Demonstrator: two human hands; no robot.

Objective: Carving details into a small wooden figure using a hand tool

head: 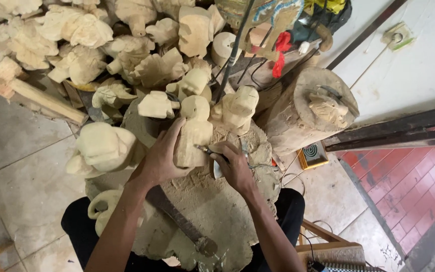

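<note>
Ideally, the left hand [161, 158] keeps gripping the pale wooden figure [193, 132] upright near the chopping block's [212, 211] far edge while the right hand [235, 166], closed on a small carving tool [205, 149], takes shallow cuts.

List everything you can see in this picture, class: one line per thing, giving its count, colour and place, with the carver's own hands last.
held figure: one, pale wood, upright on the stump
carving tool: one, metal, against the held figure
stump: one, dusty tan, centre
rough carved figures: many, pale wood, heaped at top left
log with carved face: one, brown, right of centre
tiled floor: grey, left
red tiles: right
left hand: grips the held figure
right hand: holds the carving tool
</note>
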